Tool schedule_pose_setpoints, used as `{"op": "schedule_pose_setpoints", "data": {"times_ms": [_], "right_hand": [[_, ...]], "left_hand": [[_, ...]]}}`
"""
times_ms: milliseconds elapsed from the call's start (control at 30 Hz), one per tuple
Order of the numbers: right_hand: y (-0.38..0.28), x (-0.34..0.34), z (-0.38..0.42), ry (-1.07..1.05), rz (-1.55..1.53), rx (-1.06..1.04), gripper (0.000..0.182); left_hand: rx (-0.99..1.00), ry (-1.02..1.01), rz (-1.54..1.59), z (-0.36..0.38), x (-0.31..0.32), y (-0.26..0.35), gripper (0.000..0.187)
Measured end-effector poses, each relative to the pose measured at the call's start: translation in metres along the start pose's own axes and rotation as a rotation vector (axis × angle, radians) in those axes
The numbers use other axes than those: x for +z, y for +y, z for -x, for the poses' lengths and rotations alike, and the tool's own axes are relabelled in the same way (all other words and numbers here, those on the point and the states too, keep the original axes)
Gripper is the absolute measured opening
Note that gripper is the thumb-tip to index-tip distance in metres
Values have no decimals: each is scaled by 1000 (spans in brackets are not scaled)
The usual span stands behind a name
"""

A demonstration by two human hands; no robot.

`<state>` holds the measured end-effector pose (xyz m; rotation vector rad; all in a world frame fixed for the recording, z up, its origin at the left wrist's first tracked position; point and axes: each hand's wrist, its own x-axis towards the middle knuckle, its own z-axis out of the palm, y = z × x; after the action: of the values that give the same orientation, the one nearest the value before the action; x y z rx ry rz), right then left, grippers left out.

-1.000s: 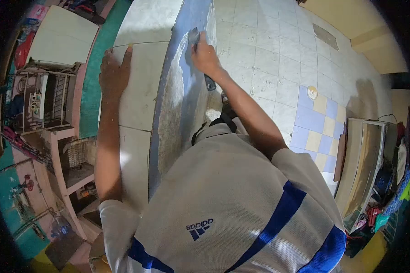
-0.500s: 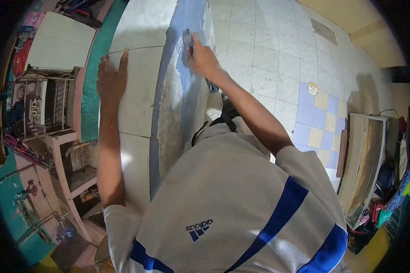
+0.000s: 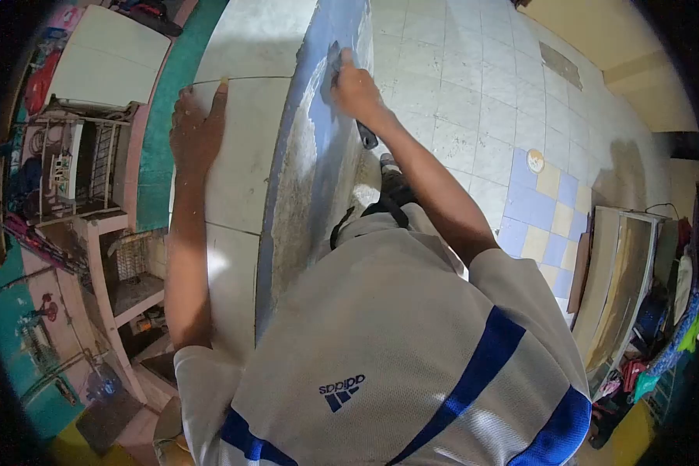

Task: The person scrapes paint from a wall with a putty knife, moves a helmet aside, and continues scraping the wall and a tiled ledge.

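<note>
My right hand (image 3: 357, 92) is closed around a scraper (image 3: 367, 138) with a dark handle. Its metal blade is up against the blue-painted side of a low wall (image 3: 321, 147). Below and beside the blade the paint has come away in a ragged patch, showing rough grey cement (image 3: 290, 182). My left hand (image 3: 198, 124) rests on the white tiled top (image 3: 245, 155) of that wall, thumb apart from the fingers, with nothing in it. Its fingertips lie over the far edge of the tiles.
White floor tiles (image 3: 458, 116) with scattered debris spread to the right, with a blue and yellow checkered patch (image 3: 540, 202) and a round lid-like thing (image 3: 535, 161). A glass-fronted cabinet (image 3: 621, 272) stands at right. Shelves (image 3: 136, 307) and a white panel (image 3: 109, 58) are at left.
The view has shifted slightly. My right hand and the scraper remain at the blue wall side, the blade a little nearer its upper part. My left hand stays on the tiles.
</note>
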<state>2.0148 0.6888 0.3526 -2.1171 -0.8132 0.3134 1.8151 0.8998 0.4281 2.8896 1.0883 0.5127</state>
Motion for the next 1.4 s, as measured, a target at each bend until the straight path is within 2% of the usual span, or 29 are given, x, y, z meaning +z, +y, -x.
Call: {"op": "schedule_pose_setpoints", "data": {"times_ms": [67, 167, 267, 367, 467, 533, 600, 667, 767, 867, 967, 1100, 1167, 1400], "right_hand": [[2, -2, -7, -6, 11, -23, 50], [2, -2, 8, -29, -36, -91, 51], [-10, -3, 23, -53, -98, 19, 50], [3, 1, 0, -3, -19, -5, 49], [5, -12, -5, -123, -74, -9, 58], [-2, -22, 2, -179, -60, 16, 59], [-10, -27, 2, -174, -15, 20, 59], [-12, -18, 7, -136, 57, 23, 59], [2, -9, -14, -88, 38, 27, 59], [-3, -23, -17, -162, -9, 49, 63], [-8, -24, -1, -157, 8, -21, 64], [8, -13, -18, -86, 79, -103, 60], [5, -24, -18, -155, 61, -115, 59], [-11, -41, -11, -232, 115, -147, 51]], "left_hand": [[-100, -43, 72, 1, -21, 25, 85], [115, 6, -121, 2, -7, 10, 85], [23, -17, -28, -2, -6, 9, 87], [-51, 18, 5, -1, -10, 18, 87], [-144, -73, 56, 2, -27, 35, 89], [7, 10, -27, 1, 5, -1, 91], [22, 27, -24, -6, 5, -1, 92], [-110, -57, 62, 2, -23, 31, 92], [-105, 26, 21, 1, -12, 24, 89], [-134, -40, 45, 3, -27, 36, 88], [27, 36, -31, -2, 2, 5, 88], [23, 32, -29, 0, 3, 0, 88], [-62, -13, 5, 1, -11, 20, 88], [-112, -44, 9, 2, -22, 30, 93]]}}
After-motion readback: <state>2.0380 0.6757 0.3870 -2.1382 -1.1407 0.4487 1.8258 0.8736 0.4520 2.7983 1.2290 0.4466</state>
